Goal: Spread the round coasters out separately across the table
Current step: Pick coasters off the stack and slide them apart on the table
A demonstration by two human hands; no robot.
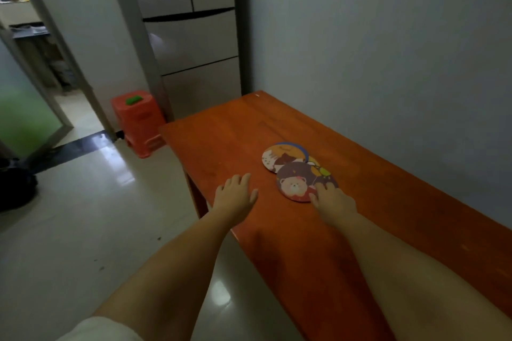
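Note:
Round coasters lie overlapped in a small pile near the middle of the orange wooden table [388, 202]. The nearest one is a dark purple coaster with a bear picture [296, 183]. Behind it lies a cream and orange coaster with cats [282, 158], with a blue rim of another showing under it. A yellow-green coaster [318, 167] peeks out between them. My right hand [332, 198] rests flat on the bear coaster's near right edge, fingers spread. My left hand [237, 192] lies flat on the bare table left of the pile, holding nothing.
The table runs along a white wall [388, 63] on the right. An orange plastic stool [138, 119] stands on the tiled floor past the table's far left corner, beside a fridge [194, 36]. A doorway opens at the far left.

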